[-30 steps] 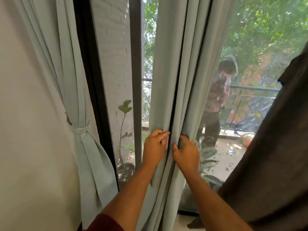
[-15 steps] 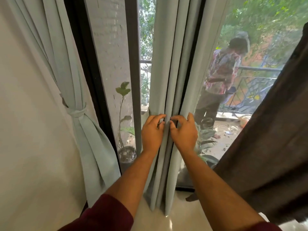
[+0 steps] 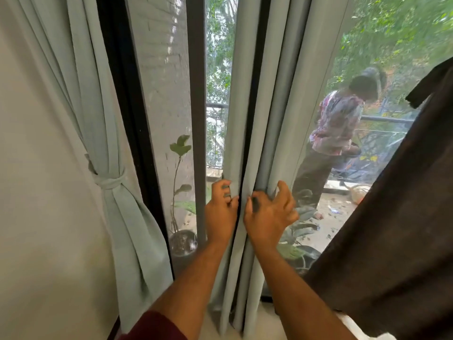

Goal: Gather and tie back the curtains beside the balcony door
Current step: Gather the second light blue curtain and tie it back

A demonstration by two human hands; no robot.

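A pale green curtain (image 3: 267, 119) hangs in long folds down the middle of the glass door. My left hand (image 3: 220, 212) grips its left folds at about waist height, fingers curled into the cloth. My right hand (image 3: 269, 214) sits right beside it, fingers hooked round the right folds. A second pale green curtain (image 3: 98, 114) hangs at the left by the wall, bunched and held by a knotted tieback (image 3: 109, 181) of the same cloth.
A dark brown curtain (image 3: 402, 217) hangs at the right. The black door frame (image 3: 196, 119) stands left of my hands. Outside on the balcony are potted plants (image 3: 180, 190), a railing (image 3: 384, 120) and a person (image 3: 335, 133) bending over.
Both hands have stayed on the middle curtain and drawn closer together, and my right fingers now hook further round the folds. The camera view has shifted slightly.
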